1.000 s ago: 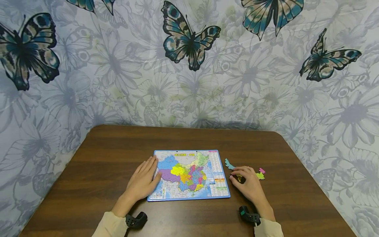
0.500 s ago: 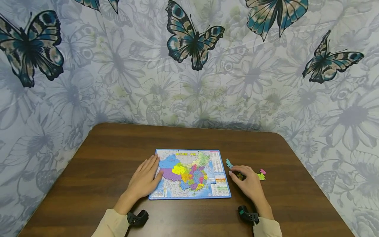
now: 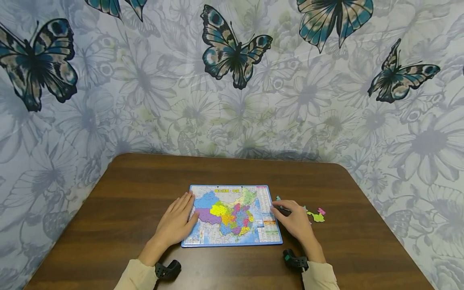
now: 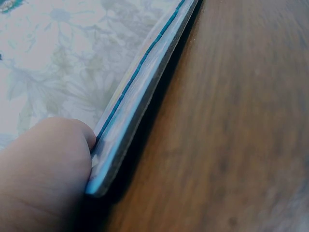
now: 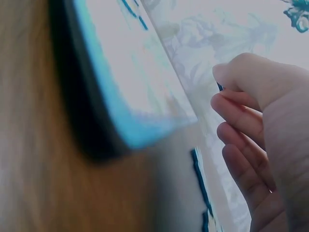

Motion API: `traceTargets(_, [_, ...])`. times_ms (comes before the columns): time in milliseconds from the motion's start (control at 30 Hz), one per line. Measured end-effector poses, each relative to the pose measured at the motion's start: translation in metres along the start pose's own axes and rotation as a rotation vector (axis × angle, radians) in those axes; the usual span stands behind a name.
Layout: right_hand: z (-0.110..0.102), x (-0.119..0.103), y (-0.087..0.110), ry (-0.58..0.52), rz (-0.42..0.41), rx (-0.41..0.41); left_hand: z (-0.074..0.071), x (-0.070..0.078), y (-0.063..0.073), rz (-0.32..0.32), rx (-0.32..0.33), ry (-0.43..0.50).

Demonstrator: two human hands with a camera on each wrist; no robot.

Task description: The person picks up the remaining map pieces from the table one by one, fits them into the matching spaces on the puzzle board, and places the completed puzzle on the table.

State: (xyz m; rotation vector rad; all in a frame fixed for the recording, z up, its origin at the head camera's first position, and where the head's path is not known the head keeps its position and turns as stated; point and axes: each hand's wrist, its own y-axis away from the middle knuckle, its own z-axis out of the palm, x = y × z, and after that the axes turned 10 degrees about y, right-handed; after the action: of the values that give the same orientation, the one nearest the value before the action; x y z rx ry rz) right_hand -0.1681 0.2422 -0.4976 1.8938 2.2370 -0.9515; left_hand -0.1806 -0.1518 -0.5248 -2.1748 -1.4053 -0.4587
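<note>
Left hand [image 3: 174, 219] resting with straight fingers [image 3: 184, 203] on a map board [image 3: 266, 238], right hand [image 3: 298, 221] pinching a small piece [image 5: 220, 87], colourful pieces [image 3: 318, 218] lying on the table [image 3: 232, 266].

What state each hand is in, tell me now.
Left hand: open, resting at the left edge of the map board.
Right hand: closed, pinching a small dark-edged piece.
</note>
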Motion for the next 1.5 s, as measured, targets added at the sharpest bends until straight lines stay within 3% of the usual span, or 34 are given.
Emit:
traceTargets(267, [0.009,-0.014,-0.01,-0.006,-0.078,-0.005,0.001,0.0,0.0,0.007,0.012,-0.004])
traceTargets(733, [0.022,-0.04,-0.019,-0.066,-0.054,-0.102,0.001,-0.001,0.001,0.003,0.002,-0.01])
traceTargets(1500, [0.047,-0.066,-0.027,-0.092,-0.162,-0.128,0.001,0.001,0.002,0.014,0.03,-0.002])
